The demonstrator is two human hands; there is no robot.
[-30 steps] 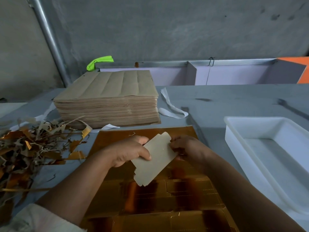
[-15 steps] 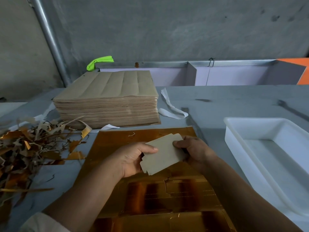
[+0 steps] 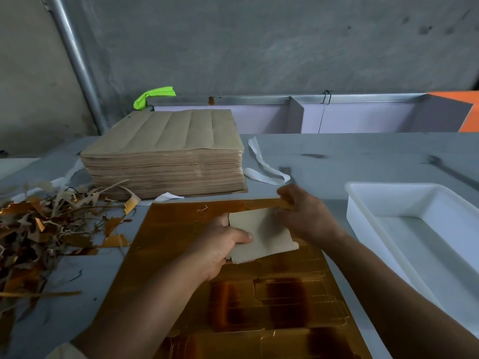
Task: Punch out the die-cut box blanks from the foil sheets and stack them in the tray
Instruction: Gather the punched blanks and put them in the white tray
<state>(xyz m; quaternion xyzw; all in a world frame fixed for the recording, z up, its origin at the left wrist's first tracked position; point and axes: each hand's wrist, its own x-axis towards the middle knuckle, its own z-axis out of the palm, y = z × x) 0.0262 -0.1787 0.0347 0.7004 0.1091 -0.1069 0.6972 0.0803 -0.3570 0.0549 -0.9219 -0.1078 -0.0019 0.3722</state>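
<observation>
Over the foil sheet point(image 3: 176, 229), left hand point(image 3: 220, 247) pinches blank point(image 3: 264, 237); right hand point(image 3: 308, 218) blurred, grip unclear. Hasty tearing could rip it.

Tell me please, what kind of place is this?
Likely a packaging workshop: a tall stack of sheets, a heap of foil scrap, and a punched-out box blank held over a gold foil sheet.

Gold sheet point(image 3: 181, 229), white tray point(image 3: 363, 203), blank point(image 3: 264, 237) prob. tan.
</observation>
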